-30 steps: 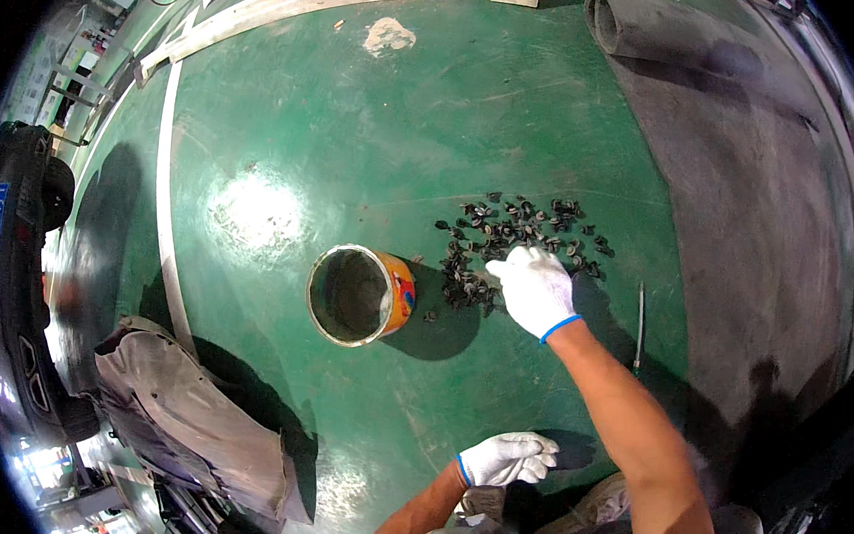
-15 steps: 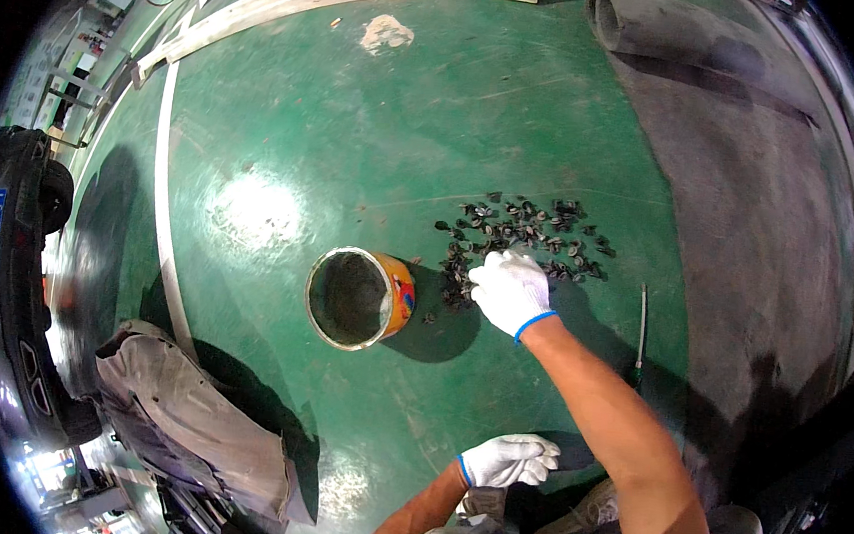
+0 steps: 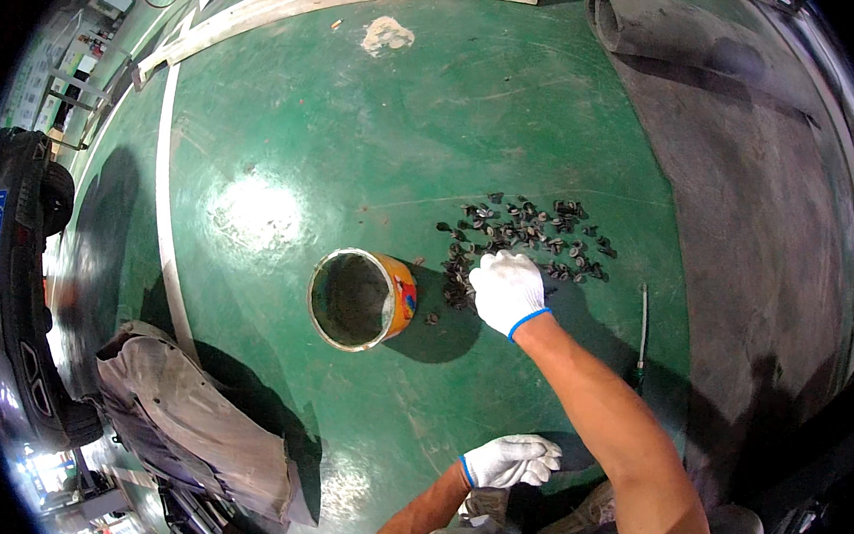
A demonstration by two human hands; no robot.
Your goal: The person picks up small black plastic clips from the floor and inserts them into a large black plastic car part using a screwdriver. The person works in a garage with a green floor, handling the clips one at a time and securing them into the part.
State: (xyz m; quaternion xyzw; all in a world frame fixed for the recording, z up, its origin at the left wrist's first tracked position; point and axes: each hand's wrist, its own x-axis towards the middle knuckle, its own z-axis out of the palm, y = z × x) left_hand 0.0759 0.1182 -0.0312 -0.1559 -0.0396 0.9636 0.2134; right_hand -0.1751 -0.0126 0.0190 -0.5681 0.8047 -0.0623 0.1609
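A loose pile of small black plastic clips (image 3: 521, 217) is spread over the green floor. At its near edge is my right hand (image 3: 508, 285) in a white knit glove with a blue cuff. Its fingers are bent down among the clips, and the back of the hand hides the fingertips and whatever they pinch. My left hand (image 3: 512, 461), gloved the same way, is low in front of my body by my shoe. Its fingers are curled together; what lies inside them, if anything, is hidden. Left of the pile stands an open yellow-orange bucket (image 3: 399, 305), its inside grey and dirty.
A thin tool with a pale shaft (image 3: 643, 324) lies right of the pile. Dark matting (image 3: 755, 182) with a rolled end covers the right side. A grey-brown panel (image 3: 200, 415) lies at lower left, near a dark car bumper (image 3: 15, 335). A long pale beam (image 3: 317, 2) crosses the back.
My right hand has shifted slightly left and its fingers are bunched more tightly over the pile's edge. My left hand stays where it was.
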